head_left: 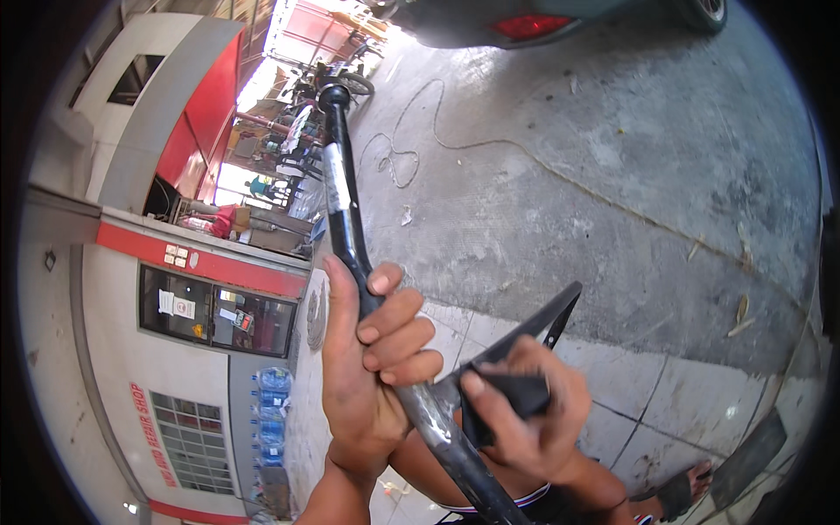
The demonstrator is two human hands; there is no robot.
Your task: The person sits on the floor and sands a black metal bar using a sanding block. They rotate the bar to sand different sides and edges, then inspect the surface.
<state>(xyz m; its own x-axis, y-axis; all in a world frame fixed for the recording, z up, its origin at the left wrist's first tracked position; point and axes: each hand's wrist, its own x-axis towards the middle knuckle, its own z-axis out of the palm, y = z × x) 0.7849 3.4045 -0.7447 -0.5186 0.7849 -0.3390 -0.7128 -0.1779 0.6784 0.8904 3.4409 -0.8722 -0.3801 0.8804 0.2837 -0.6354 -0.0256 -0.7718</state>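
A long black metal bar [344,210] slants across the middle of the view, from a rounded end far away down toward my lap. My left hand [363,363] is wrapped around it below a bend, thumb pointing up along the tube. Beneath that grip the surface looks scuffed and shiny. A black pointed bracket [560,308] sticks out from the bar to the right. Beside it, my right hand [556,420] has its fingers closed on a dark flat piece [525,395] against the bracket. Motion blur hides what that piece is.
A thin rope [604,194] snakes over the concrete floor [700,149]. A dark car [455,26] stands at the far side. Blue water jugs [272,416] line the wall on the left. My sandalled foot [682,492] rests on the tiles at lower right.
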